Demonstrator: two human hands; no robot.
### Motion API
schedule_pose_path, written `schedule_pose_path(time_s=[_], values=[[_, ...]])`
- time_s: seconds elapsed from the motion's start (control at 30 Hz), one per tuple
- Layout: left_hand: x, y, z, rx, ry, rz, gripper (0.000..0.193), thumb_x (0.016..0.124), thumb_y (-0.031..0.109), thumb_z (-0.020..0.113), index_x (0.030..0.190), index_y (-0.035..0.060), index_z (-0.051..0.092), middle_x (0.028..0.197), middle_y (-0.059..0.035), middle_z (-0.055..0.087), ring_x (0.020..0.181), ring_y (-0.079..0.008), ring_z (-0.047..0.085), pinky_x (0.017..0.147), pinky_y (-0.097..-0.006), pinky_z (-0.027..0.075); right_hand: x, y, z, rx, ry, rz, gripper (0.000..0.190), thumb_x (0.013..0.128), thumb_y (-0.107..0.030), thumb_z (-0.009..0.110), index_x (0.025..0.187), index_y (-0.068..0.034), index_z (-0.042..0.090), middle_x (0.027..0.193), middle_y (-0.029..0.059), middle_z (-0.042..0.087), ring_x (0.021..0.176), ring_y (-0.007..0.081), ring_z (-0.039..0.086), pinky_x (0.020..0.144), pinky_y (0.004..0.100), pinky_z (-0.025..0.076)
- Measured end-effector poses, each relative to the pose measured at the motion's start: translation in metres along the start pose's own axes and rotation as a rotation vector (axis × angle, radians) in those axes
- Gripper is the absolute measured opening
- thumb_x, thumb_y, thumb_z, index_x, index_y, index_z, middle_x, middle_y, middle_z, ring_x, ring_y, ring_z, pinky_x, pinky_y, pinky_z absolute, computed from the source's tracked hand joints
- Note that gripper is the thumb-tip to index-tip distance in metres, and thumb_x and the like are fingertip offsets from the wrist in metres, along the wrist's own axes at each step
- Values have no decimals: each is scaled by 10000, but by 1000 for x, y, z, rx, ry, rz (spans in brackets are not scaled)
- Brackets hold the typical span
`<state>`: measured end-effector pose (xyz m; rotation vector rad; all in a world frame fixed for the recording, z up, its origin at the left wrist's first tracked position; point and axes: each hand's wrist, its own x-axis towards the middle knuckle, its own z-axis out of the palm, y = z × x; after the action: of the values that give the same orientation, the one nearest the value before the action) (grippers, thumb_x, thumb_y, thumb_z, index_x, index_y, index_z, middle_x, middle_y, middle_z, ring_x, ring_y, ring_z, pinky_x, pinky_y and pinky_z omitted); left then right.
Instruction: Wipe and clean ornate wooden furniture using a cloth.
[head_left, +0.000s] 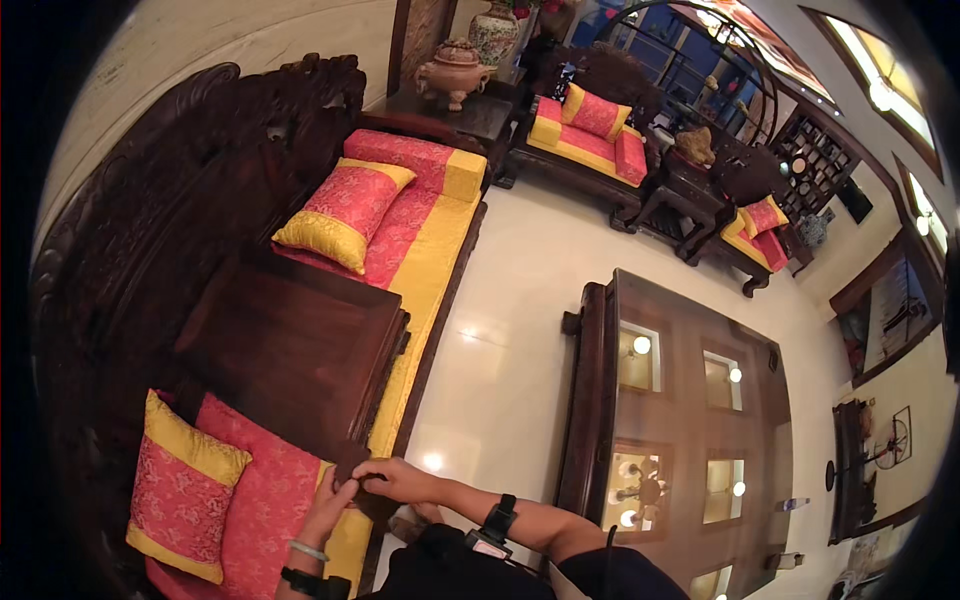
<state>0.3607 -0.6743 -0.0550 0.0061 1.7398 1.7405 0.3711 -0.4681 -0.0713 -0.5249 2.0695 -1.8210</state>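
Observation:
Both hands meet at the lower middle of the head view, over the front edge of a carved dark wooden sofa (202, 172). My left hand (328, 504), below a pale bangle, has its fingertips on a small dark brown item (349, 457); what it is cannot be told. The bent fingers of my right hand (394, 480) touch the same item from the right. Just above the hands is the corner of a dark wooden sofa table (300, 330). A red and yellow pillow (187, 487) lies to their left on the red and yellow seat cushion (259, 480).
A glossy low table (675, 427) reflecting ceiling lights stands on the right, with a bottle (795, 504) near its far edge. Pale floor (487, 322) runs between it and the sofa. Armchairs (592, 142) and a side table (682, 187) stand further back.

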Motion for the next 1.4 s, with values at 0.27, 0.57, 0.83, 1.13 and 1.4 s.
schedule_pose_path(time_s=[0.27,0.57,0.83,1.13,1.4], values=[[-17,-2,-40,209,351,410,375,967,319,508,1214,37,484,1046,-55,565,957,-168,569,811,-290,470,16,-41,-30,356,-229,-125,147,876,-112,424,955,-14,499,894,25,489,857,109,466,798,271,401],[-43,17,-14,-222,5,151,453,940,334,537,1251,6,519,1190,-67,582,1051,-166,566,909,-303,453,49,-84,-43,239,-39,-258,154,852,-83,445,945,-15,548,802,29,553,767,91,538,693,269,457],[-58,82,-31,-291,172,308,460,964,332,522,1264,-15,484,1171,-102,584,1063,-210,570,928,-340,464,50,-43,-54,-51,-196,-148,278,876,-183,502,1117,-57,559,1026,135,591,972,237,587,849,337,456],[-43,154,4,-242,288,352,448,977,186,478,1381,26,367,1300,-126,487,1163,-203,502,1000,-330,403,43,-98,-67,-67,-232,-245,870,862,-348,637,1500,-101,100,1497,267,110,1406,403,152,1130,426,191],[-18,224,23,-78,139,553,632,872,85,577,1427,19,282,1398,-106,364,1293,-184,349,1073,-319,296,60,-56,-117,315,138,-130,265,947,-157,514,1184,-39,538,1151,90,559,1052,175,578,919,310,443]])
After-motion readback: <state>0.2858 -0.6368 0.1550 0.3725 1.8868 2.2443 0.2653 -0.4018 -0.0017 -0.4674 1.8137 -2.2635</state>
